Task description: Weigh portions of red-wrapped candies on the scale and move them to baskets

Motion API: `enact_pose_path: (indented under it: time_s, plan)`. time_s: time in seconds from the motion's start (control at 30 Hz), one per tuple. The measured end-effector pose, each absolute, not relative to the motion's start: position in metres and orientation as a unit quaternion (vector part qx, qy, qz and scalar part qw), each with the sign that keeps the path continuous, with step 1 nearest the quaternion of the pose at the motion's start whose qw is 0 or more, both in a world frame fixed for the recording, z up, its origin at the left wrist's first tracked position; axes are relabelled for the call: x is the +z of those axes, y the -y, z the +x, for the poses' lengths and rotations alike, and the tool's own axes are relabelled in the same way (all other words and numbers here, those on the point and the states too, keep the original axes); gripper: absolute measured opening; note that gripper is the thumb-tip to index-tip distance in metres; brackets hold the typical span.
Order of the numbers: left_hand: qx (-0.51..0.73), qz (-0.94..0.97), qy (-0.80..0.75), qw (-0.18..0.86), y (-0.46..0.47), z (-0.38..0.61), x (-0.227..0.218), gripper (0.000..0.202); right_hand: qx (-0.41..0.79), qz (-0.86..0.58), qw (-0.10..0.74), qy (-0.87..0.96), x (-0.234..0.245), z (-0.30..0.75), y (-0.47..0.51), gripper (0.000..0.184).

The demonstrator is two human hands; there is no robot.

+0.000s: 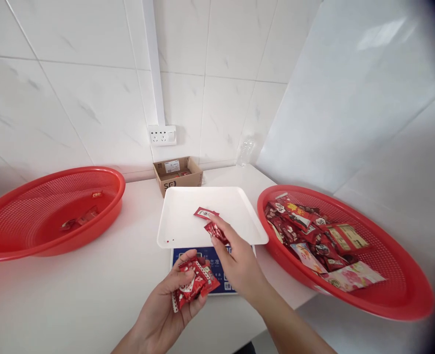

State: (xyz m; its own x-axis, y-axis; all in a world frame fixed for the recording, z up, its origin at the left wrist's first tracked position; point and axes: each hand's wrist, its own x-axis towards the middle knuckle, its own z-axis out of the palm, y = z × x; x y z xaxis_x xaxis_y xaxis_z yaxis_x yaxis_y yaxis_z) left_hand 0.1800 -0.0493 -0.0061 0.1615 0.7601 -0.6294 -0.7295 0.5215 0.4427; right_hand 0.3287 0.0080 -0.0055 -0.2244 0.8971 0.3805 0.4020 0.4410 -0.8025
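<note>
Several small red snack packets (193, 285) are bunched in my left hand (165, 300), its fingers and thumb wrapped round them in front of the scale. My right hand (239, 263) pinches a dark red packet (216, 232) between thumb and fingers over the near part of the white tray (180, 216). Just beyond those fingertips, another small red packet (203, 213) lies on the tray. Under the tray is a weighing scale with a blue panel (219, 282), partly hidden by both hands.
On the right, a red basket (405, 295) holds many mixed snack packets. The left red basket (55, 246) has a few packets inside. Behind the tray stand a cardboard box (180, 174) and a clear plastic bottle (246, 151). A socket (161, 135) is on the tiled wall.
</note>
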Motion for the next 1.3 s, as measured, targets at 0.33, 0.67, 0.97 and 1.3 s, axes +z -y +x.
enact_pose_path:
  time_s: [0.33,0.67,0.97,1.3]
  plan:
    - [0.494,0.036,-0.433,0.753,0.057,0.176,-0.004,0.048,0.133,-0.514,0.233,0.815,-0.003,0.314,-0.051,0.030]
    - [0.477,0.031,-0.452,0.753,0.053,0.175,0.005,0.045,0.066,-0.558,0.145,0.814,-0.006,0.341,-0.072,0.040]
    - [0.479,0.042,-0.452,0.752,0.055,0.171,0.006,0.043,0.131,-0.540,0.149,0.818,-0.001,0.345,-0.058,0.043]
    - [0.483,0.047,-0.438,0.757,0.057,0.167,0.003,0.046,0.112,-0.587,0.189,0.779,-0.003,0.351,-0.078,0.038]
